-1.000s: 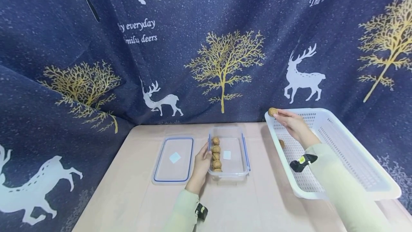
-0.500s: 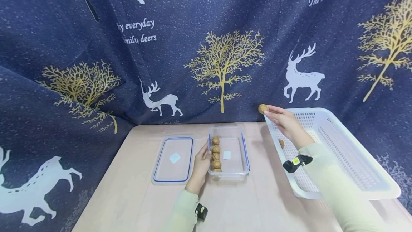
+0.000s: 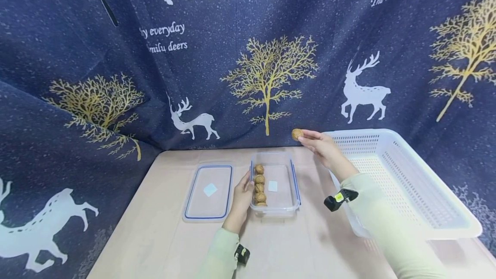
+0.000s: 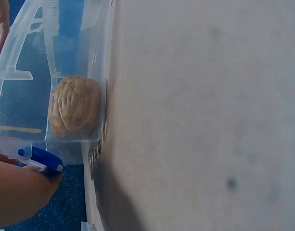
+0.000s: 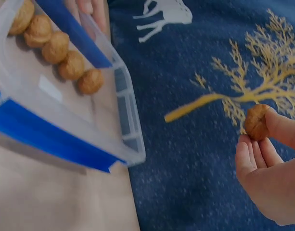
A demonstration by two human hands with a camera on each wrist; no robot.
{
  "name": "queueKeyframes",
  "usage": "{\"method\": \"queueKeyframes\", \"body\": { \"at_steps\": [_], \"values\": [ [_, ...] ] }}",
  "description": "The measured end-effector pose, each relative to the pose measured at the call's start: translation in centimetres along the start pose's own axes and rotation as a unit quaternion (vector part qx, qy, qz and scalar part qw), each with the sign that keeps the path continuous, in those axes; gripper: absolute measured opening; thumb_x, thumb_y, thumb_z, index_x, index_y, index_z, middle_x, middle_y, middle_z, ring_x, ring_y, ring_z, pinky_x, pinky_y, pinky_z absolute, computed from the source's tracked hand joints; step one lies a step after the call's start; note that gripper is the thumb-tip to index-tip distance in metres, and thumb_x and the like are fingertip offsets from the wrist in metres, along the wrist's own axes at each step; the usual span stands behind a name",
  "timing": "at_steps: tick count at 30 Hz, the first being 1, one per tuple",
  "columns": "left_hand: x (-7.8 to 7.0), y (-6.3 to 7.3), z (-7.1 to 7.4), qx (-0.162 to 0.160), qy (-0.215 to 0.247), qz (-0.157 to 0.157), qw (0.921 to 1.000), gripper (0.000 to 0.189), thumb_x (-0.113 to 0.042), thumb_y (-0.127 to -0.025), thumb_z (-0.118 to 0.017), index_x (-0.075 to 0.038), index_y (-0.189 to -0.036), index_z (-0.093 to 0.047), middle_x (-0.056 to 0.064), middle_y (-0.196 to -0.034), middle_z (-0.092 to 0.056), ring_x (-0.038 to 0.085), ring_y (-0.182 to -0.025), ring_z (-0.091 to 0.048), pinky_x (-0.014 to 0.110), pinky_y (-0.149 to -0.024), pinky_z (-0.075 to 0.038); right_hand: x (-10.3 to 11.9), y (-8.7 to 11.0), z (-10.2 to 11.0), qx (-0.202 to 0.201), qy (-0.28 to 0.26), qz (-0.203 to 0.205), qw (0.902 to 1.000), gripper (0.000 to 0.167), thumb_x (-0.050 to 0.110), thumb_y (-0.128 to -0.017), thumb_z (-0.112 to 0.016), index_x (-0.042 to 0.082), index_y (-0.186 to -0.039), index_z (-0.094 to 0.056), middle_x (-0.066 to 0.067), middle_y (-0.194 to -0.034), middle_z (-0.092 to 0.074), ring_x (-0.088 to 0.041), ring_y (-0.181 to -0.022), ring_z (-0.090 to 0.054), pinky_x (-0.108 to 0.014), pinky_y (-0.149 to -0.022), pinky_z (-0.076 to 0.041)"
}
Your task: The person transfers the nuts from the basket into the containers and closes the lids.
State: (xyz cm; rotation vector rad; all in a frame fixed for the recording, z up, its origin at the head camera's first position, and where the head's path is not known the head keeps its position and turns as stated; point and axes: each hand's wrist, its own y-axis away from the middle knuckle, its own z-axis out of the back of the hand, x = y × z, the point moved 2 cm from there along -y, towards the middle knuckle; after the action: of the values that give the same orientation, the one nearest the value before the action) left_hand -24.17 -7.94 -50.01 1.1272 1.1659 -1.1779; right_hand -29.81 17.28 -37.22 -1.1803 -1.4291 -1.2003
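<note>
Just right of centre in the head view, the right hand (image 3: 324, 149) pinched a round, brown, wrinkle-shelled walnut (image 3: 297, 134); at lower centre, the left hand (image 3: 242, 198) gripped a clear, blue-trimmed container (image 3: 282, 195).

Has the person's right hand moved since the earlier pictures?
Yes. In the head view, the right hand, pinching a walnut, has moved left, away from the white basket and toward the clear container.
</note>
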Motion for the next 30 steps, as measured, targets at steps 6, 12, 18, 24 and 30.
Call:
{"method": "queueKeyframes", "body": {
  "at_steps": [6, 12, 18, 24, 30],
  "values": [
    [0.1, 0.0, 0.0, 0.006, 0.005, 0.005, 1.0, 0.048, -0.007, -0.099, -0.045, -0.003, -0.146, -0.037, 0.022, -0.149, -0.036, 0.039, -0.138, -0.032, 0.048, -0.114, -0.029, -1.3, -0.2, -2.1, 0.01, 0.002, 0.013, 0.9999, 0.055, 0.002, -0.09, -0.064, -0.006, -0.14, -0.041, -0.007, -0.121, -0.054, -0.005, -0.096, -0.059, -0.03, -0.109, -0.04],
    [0.1, -0.1, 0.0, 0.012, 0.003, 0.007, 0.9999, 0.048, -0.006, -0.099, -0.044, -0.002, -0.147, -0.035, 0.022, -0.151, -0.032, 0.039, -0.138, -0.032, 0.047, -0.114, -0.029, -2.5, -0.2, -4.1, 0.01, 0.021, 0.007, 0.9997, 0.051, 0.004, -0.09, -0.064, -0.004, -0.137, -0.048, -0.007, -0.12, -0.059, -0.014, -0.107, -0.057, -0.035, -0.11, -0.039],
    [-0.1, -0.2, -0.1, 0.005, 0.0, 0.003, 1.0, 0.048, -0.006, -0.099, -0.044, -0.002, -0.146, -0.037, 0.021, -0.15, -0.035, 0.039, -0.137, -0.034, 0.046, -0.113, -0.031, -4.2, -0.3, -5.7, 0.008, 0.034, -0.007, 0.9994, 0.049, 0.005, -0.091, -0.064, -0.004, -0.137, -0.048, -0.018, -0.129, -0.055, -0.027, -0.121, -0.053, -0.036, -0.11, -0.04],
    [-0.2, -0.2, -0.1, 0.005, -0.002, 0.006, 1.0, 0.048, -0.007, -0.099, -0.044, -0.003, -0.146, -0.037, 0.021, -0.15, -0.035, 0.038, -0.136, -0.036, 0.045, -0.111, -0.036, -6.0, -0.6, -6.8, -0.004, 0.027, -0.013, 0.9995, 0.047, 0.0, -0.09, -0.062, -0.007, -0.135, -0.048, -0.023, -0.132, -0.053, -0.029, -0.121, -0.052, -0.036, -0.108, -0.041],
    [-0.2, 0.0, 0.0, 0.003, -0.001, 0.002, 1.0, 0.049, -0.007, -0.098, -0.045, -0.003, -0.146, -0.037, 0.021, -0.15, -0.036, 0.038, -0.137, -0.035, 0.046, -0.111, -0.036, -7.6, -0.6, -7.4, -0.019, 0.02, -0.015, 0.9995, 0.045, -0.001, -0.088, -0.064, -0.01, -0.13, -0.051, -0.02, -0.118, -0.061, -0.021, -0.104, -0.061, -0.038, -0.106, -0.044]
  ]
}}
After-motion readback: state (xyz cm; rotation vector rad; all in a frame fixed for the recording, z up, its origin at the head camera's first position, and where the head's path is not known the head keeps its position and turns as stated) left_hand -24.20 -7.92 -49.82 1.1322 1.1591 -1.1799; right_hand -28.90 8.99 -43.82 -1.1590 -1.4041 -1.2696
